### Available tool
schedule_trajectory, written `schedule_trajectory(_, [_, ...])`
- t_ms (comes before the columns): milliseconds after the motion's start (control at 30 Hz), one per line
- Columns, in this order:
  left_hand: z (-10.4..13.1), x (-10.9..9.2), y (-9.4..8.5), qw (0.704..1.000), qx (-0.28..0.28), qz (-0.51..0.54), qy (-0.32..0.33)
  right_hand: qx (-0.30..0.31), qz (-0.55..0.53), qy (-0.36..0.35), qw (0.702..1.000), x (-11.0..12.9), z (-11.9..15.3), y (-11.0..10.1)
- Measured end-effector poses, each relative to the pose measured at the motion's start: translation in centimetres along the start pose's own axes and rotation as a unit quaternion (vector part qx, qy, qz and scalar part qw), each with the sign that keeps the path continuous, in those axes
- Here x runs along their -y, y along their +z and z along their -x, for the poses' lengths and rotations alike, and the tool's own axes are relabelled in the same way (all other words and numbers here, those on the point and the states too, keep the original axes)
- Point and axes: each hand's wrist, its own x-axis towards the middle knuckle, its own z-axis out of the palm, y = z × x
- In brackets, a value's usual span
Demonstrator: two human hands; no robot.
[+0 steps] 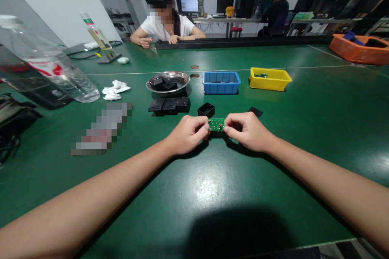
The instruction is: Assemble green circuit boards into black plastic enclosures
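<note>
A small green circuit board (pixel 216 124) is held just above the green table between both hands. My left hand (pixel 187 134) pinches its left end and my right hand (pixel 248 130) pinches its right end. Just beyond the board an open black plastic housing (pixel 206 109) stands on the table. A flat black lid (pixel 255 111) lies behind my right hand. A row of black housings (pixel 169 105) lies further left.
A metal bowl (pixel 167 82) holds black parts. Beside it stand a blue bin (pixel 221 82) and a yellow bin (pixel 270 79). A tilted water bottle (pixel 48 64) lies at left, with crumpled tissue (pixel 114 89) nearby. An orange basket (pixel 358 50) sits far right. A person sits across the table.
</note>
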Motion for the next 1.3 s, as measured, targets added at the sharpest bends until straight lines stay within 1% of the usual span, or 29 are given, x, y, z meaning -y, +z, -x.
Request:
schedule_trajectory(800, [0.04,-0.05,0.01,1.000,0.003,0.012,-0.010,-0.004,0.025,-0.046,0.999,0.01,0.03,-0.17])
schedule_trajectory(1067, [-0.03,-0.09,0.10,1.000,0.003,0.006,-0.012,0.004,0.025,-0.034,0.999,-0.03,0.02,-0.14])
schedule_trajectory(1300, [0.02,-0.09,0.00,1.000,0.004,0.003,-0.008,0.003,0.007,-0.007,1.000,0.05,0.01,-0.09])
